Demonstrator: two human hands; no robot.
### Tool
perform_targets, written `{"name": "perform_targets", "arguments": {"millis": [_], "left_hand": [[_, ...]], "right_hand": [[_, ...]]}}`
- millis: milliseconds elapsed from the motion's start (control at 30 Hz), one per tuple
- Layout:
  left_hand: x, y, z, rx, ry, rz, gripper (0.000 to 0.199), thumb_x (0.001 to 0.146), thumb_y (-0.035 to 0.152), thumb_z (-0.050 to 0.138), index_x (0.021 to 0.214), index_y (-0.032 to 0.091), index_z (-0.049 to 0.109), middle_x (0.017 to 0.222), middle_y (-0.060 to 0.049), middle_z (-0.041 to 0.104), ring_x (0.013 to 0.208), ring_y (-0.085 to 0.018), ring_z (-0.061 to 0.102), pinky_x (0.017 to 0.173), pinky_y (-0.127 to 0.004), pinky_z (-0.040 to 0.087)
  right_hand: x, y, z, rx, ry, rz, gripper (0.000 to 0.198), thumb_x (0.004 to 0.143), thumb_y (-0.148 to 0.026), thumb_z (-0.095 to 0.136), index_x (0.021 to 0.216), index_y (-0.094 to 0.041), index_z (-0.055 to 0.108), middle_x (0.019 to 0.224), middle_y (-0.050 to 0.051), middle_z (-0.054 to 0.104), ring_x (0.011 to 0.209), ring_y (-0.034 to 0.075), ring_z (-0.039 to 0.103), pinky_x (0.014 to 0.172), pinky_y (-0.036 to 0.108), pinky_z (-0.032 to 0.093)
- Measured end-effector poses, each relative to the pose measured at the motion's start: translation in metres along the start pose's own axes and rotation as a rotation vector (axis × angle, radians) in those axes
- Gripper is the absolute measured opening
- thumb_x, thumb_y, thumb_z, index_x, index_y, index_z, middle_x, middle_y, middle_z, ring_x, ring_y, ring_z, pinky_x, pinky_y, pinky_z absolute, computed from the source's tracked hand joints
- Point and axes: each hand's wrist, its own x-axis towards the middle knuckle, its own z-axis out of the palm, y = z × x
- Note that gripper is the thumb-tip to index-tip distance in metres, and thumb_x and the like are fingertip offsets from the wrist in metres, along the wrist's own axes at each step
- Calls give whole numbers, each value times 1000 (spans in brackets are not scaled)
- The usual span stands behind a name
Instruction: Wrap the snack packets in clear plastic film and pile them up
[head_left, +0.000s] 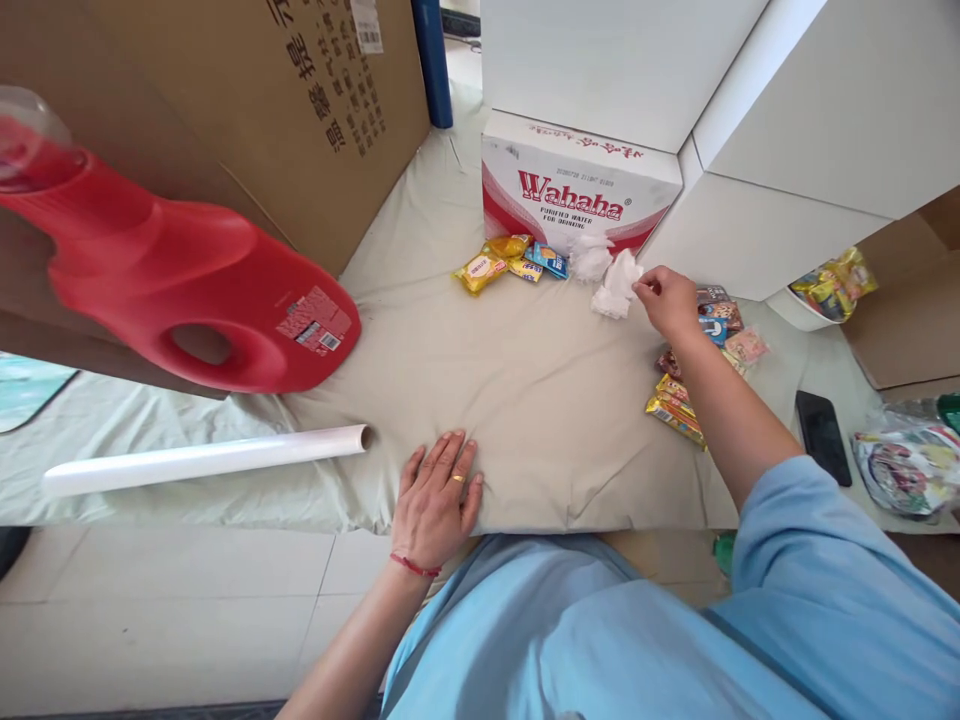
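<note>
My right hand (668,302) pinches the edge of a crumpled white tissue (619,284) close to the front of the Wahaha water carton (581,190). A second crumpled tissue (589,257) lies just left of it, against the carton. Further left sits a small group of wrapped snacks (484,268), yellow and blue. More snack packets (675,405) lie beneath and beside my right forearm, which hides some of them. My left hand (435,498) rests flat on the cloth-covered table (540,400) at its front edge, fingers stretched out and holding nothing.
A large red detergent bottle (202,270) stands at left before a big cardboard box (300,120). A white roll (210,460) lies near the front edge. At right are a phone (823,437), a plastic bag (911,470) and a white bowl (806,310) of snacks. White cabinets (600,60) rise behind.
</note>
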Motion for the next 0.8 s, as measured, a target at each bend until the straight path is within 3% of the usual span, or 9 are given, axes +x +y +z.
{"name": "perform_targets", "arguments": {"millis": [67,200,300,367,433,533,600,700,800], "left_hand": [[1,2,-4,-52,77,-11,40,90,27,66,129,25,67,143,-14,65,137,-34,57,117,-53,37],[16,22,-13,-259,240,-151,14,91,28,64,103,23,70,114,-11,71,120,-30,63,104,-48,50],[41,51,-11,-633,96,-314,16,96,37,60,99,23,66,97,-6,68,90,-21,68,78,-35,57],[59,72,-3,-897,-71,-416,26,99,47,56,93,23,65,81,-2,64,71,-17,66,61,-29,54],[76,90,8,-973,-200,-353,38,98,51,57,77,21,65,76,-3,62,67,-15,62,58,-26,50],[95,106,27,-1051,-164,-340,30,86,50,74,97,22,75,119,-11,67,105,-24,66,71,-28,55],[104,109,40,-1150,-152,-384,41,81,47,81,114,24,74,133,-11,63,120,-28,62,86,-33,56],[114,101,57,-1270,-224,-428,36,79,46,81,104,20,76,110,-8,72,108,-25,66,97,-37,53],[125,85,67,-1391,-195,-538,34,74,47,85,88,19,72,88,-3,70,88,-19,66,89,-37,56]], "right_hand": [[-28,-11,-9,386,-12,156,23,85,-40,72,83,-20,60,71,-1,56,63,13,49,61,28,45],[-113,-42,-18,944,-249,343,40,73,-52,81,83,-24,53,69,-5,49,58,10,45,52,23,39],[-173,-60,-12,1118,-318,452,41,72,-51,81,83,-24,52,69,-5,47,56,10,42,51,24,36],[-200,-68,-4,1169,-317,490,40,72,-50,80,81,-24,51,69,-5,46,56,11,40,50,24,35],[-219,-73,3,1177,-289,492,38,74,-50,79,80,-24,52,67,-5,45,56,12,40,50,25,35],[-233,-81,9,1092,-279,410,34,79,-51,77,80,-24,55,66,-5,47,57,12,42,54,26,37],[-237,-84,9,1009,-318,329,32,84,-51,75,80,-24,57,65,-5,48,58,12,43,56,26,38],[-241,-84,10,927,-341,254,33,86,-51,72,78,-23,58,65,-4,51,61,13,46,59,27,39],[-244,-77,12,920,-336,285,33,87,-52,71,79,-23,57,64,-4,52,58,13,47,56,26,39]]}}
